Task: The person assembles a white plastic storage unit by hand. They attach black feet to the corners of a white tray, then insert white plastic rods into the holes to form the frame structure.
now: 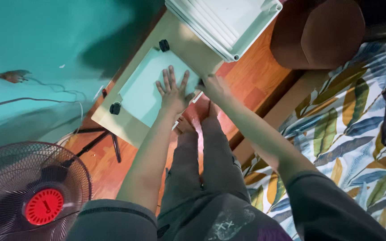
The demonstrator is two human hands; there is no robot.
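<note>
- the left hand (173, 91) lies flat and open, fingers spread, palm down on the pale green mat (150, 89) that covers part of the small bench (108, 120); it grips nothing, only presses on the sheet's right end.
- the right hand (214, 87) sits just to the right of the left one, at the right edge of the bench where mat and bench top end; its fingers curl over that edge, but whether they pinch the mat, the bench rim or both i cannot tell.
- the mat is a rectangle whose long axis runs diagonally, from lower left near the fan (27, 196) up to the right toward the white plastic piece (224, 24). both hands are at the same end of it, so the rest of the sheet stretches away to the left of them.
- two black clips mark that axis: one black clip (164, 45) at the mat's far corner, just beyond the left fingertips, and another black clip (115, 108) at the left edge, well apart from either hand.
- the left hand is the nearer one to both clips; the right hand touches only the edge.
- the white plastic piece rests on the far end of the bench, close to the right hand but apart from it.
- below the bench are the person's legs, the wooden floor (255, 71), and a leaf-print bed cover (358, 116) to the right.
</note>
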